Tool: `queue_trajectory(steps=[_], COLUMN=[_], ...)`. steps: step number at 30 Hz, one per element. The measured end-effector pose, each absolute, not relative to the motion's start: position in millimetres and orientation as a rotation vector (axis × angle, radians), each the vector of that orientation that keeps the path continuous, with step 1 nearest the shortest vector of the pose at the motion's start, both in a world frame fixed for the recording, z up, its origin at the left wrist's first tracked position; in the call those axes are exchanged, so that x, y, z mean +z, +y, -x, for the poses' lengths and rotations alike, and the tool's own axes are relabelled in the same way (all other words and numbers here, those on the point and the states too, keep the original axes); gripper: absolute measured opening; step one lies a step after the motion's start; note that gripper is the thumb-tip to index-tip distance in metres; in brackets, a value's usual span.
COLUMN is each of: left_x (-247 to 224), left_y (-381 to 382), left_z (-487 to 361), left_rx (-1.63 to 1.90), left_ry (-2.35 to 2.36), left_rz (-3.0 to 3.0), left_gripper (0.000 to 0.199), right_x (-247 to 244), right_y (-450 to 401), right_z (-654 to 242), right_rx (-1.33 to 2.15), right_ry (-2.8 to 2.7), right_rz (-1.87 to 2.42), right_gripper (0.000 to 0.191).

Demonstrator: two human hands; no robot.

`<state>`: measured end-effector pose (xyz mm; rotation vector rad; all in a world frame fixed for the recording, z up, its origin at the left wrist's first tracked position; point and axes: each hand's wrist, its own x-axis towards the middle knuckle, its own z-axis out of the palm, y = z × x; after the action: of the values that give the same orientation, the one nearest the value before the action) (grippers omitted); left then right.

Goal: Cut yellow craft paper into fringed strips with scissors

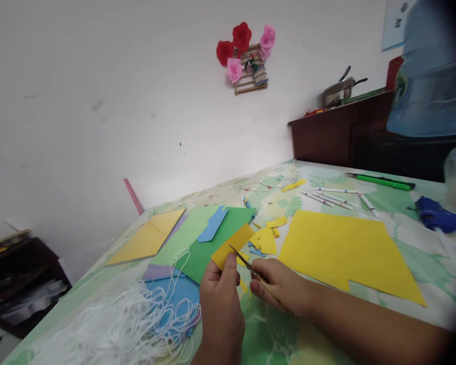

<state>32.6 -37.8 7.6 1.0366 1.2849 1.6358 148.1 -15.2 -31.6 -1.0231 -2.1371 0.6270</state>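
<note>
My left hand (222,294) pinches a small yellow paper strip (233,242) between thumb and fingers, holding it above the table. Closed around the handles of a pair of scissors (264,282) is my right hand (279,284). The tips of the blades lie against the strip, just above my left thumb. Yellow paper scraps (266,239) and a few blue bits lie behind my hands. A large yellow sheet (334,248) with a notch cut from its near edge rests to the right.
Green paper (197,258), blue paper (214,224) and a tan board (152,238) lie left. Tangled white string (117,319) covers the front left. White pens (334,199), a green cutter (383,182) and a blue glue gun (441,215) lie right. A large water bottle (429,96) stands beyond.
</note>
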Motion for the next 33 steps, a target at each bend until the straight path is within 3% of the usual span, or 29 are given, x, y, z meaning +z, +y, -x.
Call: queue_trajectory(steps=[18,33], left_x=[2.3,5.1], left_y=[-32.8,-33.9], left_z=[-29.8,-32.3], left_rx=[1.594,1.613], left_ry=[1.311,1.267], left_rz=[-1.066,-0.984], left_gripper=[0.029,0.024], right_x=[-23.2,-26.9], right_y=[-19.1,-18.7], right_z=[-145.6,-148.4], right_rx=[1.179,0.937], right_ry=[-1.931,-2.070], right_rz=[0.912,0.883], right_gripper=[0.060,0.053])
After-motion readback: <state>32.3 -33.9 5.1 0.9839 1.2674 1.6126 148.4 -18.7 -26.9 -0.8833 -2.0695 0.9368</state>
